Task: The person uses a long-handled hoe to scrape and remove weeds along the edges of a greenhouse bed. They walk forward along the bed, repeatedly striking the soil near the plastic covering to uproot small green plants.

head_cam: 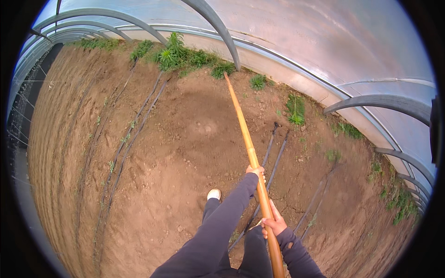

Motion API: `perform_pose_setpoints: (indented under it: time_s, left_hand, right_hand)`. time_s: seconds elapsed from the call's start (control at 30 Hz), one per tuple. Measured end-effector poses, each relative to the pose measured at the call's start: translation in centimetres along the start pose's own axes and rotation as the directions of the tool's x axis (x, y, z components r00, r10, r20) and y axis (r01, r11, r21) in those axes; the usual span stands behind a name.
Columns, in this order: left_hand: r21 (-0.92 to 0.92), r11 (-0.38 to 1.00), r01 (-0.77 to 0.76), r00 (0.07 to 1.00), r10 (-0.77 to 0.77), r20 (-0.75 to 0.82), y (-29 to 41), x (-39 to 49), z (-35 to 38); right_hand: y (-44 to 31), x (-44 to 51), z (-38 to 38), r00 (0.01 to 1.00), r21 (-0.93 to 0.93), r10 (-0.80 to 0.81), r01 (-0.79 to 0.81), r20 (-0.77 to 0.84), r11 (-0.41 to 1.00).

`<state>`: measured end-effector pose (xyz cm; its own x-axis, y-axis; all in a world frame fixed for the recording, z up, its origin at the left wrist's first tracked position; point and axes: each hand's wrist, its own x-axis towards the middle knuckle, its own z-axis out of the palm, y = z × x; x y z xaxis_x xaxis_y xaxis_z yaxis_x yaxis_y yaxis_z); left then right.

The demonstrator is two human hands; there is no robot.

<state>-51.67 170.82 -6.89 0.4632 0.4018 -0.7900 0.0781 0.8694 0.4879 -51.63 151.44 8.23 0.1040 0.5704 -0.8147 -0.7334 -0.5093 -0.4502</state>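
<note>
A long, smooth bamboo-like pole slants from the bottom edge up to the weeds by the greenhouse wall. My left hand is wrapped around its middle. Closer to my body, my right hand grips the same pole, with its index finger lying along the shaft. The pole's far tip meets a green weed clump at the foot of a metal hoop; whether a tool head is there cannot be made out. The near end runs out of the picture.
Paired black drip lines cross the brown soil at left, and another pair lies right of the pole. Tall weeds line the low wall. Curved metal hoops carry plastic film. My shoe stands on the soil.
</note>
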Motion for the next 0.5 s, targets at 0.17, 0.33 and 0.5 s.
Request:
perform_pose_setpoints:
  time_s: [0.17, 0.33, 0.5]
  left_hand:
    - [-0.034, 0.995, 0.097, 0.994, -0.098, -0.043, -1.5, -1.4, -1.7]
    - [0.055, 0.998, -0.037, 0.994, 0.042, -0.105, 2.1, 1.5, -1.6]
    - [0.115, 0.986, 0.118, 0.968, -0.088, -0.237, -0.1, -3.1, -2.5]
  right_hand:
    - [2.4, -1.9, 0.7, 0.997, -0.008, 0.057, -0.056, 0.057, 0.998]
    - [0.1, 3.0, 0.9, 0.984, 0.084, -0.099, 0.087, 0.149, 0.993]
    - [2.5, -2.2, 2.1, 0.977, 0.161, 0.038, -0.072, 0.208, 0.984]
